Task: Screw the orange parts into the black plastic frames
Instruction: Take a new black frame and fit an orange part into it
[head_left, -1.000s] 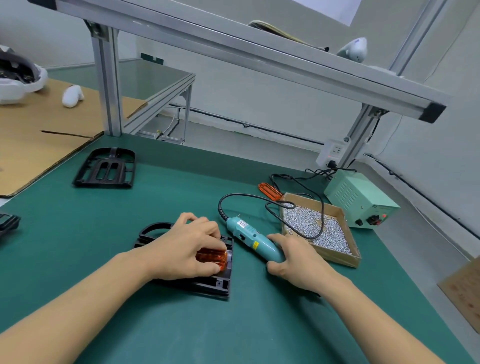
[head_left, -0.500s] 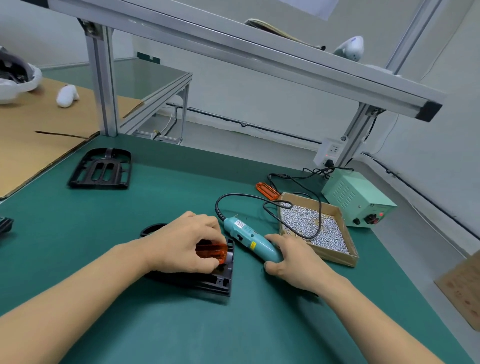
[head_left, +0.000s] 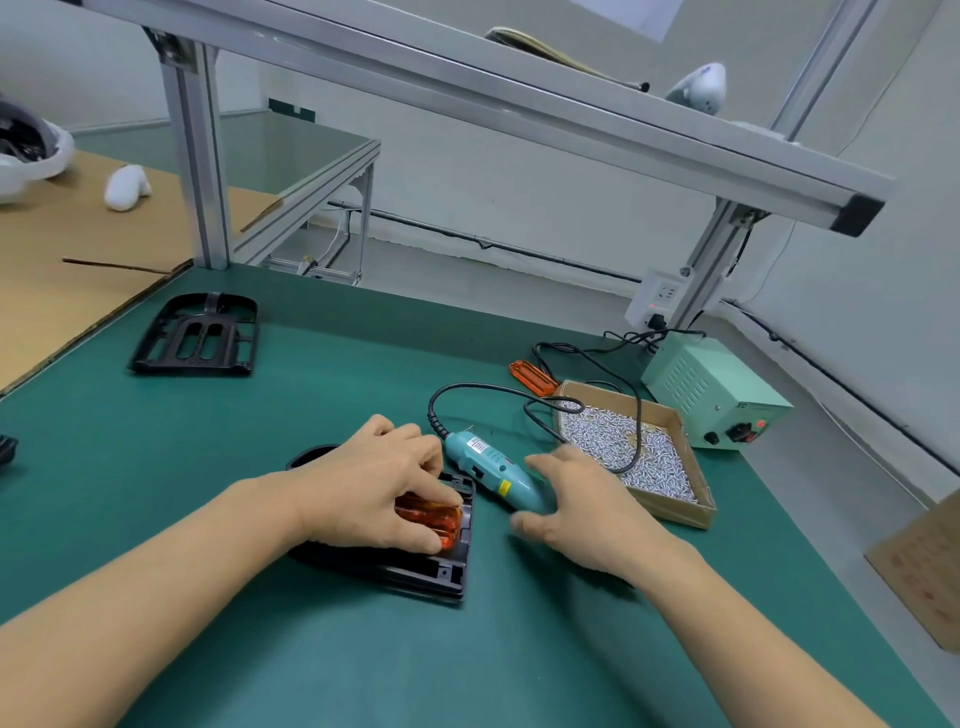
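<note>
A black plastic frame (head_left: 415, 577) lies on the green mat in front of me. An orange part (head_left: 431, 517) sits in its right end. My left hand (head_left: 363, 488) covers the frame and pinches the orange part between thumb and fingers. The teal electric screwdriver (head_left: 483, 467) lies on the mat just right of the frame, its cable looping back. My right hand (head_left: 587, 509) is at the screwdriver's front end, blurred, with thumb and fingers spread apart around it. A second orange part (head_left: 530, 376) lies farther back by the cable.
A cardboard box (head_left: 675, 514) of small screws stands right of the screwdriver, with a green power supply (head_left: 711, 389) behind it. Another black frame (head_left: 197, 338) lies at the back left. Cardboard (head_left: 62, 280) covers the left bench. An aluminium rail crosses overhead.
My right hand gripped the screwdriver before; its fingers have now spread open at the tool's front end. My left hand stays on the orange part in the frame.
</note>
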